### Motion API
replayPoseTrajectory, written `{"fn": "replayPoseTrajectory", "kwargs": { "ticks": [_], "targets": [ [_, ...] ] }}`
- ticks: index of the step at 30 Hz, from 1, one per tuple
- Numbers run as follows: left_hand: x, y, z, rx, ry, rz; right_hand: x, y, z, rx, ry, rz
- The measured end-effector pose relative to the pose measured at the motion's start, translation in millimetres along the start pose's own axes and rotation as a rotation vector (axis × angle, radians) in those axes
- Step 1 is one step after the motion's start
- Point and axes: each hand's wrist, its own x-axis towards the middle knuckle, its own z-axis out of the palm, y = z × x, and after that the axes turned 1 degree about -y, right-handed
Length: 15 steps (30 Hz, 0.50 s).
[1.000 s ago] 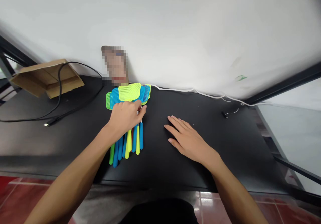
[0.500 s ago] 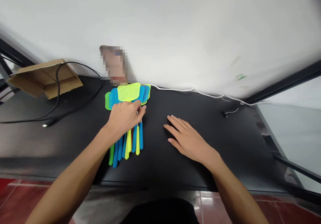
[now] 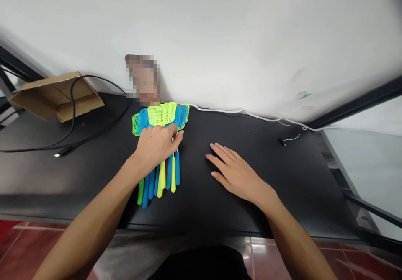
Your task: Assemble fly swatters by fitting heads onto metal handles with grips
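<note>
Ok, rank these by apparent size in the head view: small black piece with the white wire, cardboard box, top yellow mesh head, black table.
1. Black table, largest by far
2. Cardboard box
3. Top yellow mesh head
4. Small black piece, clearly smallest

Soft light washed the white wall [image 3: 220, 41] in front of us, glare whitened the red floor tiles [image 3: 259, 251], and coarse pixel blocks masked a brownish object [image 3: 145, 79] there.
</note>
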Motion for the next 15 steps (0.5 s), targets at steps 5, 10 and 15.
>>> {"fn": "replayPoseTrajectory", "kwargs": {
  "ticks": [5, 10, 15],
  "targets": [
    [0, -1, 0, -0.006, 0.0, -0.003, 0, -1, -2, -0.014, -0.011, 0.002],
    [0, 0, -1, -0.013, 0.008, -0.007, 2, -4, 0, -0.002, 0.016, 0.011],
    [1, -2, 0, -0.014, -0.002, -0.008, 10, -11, 7, -0.005, 0.087, 0.078]
  ]
}}
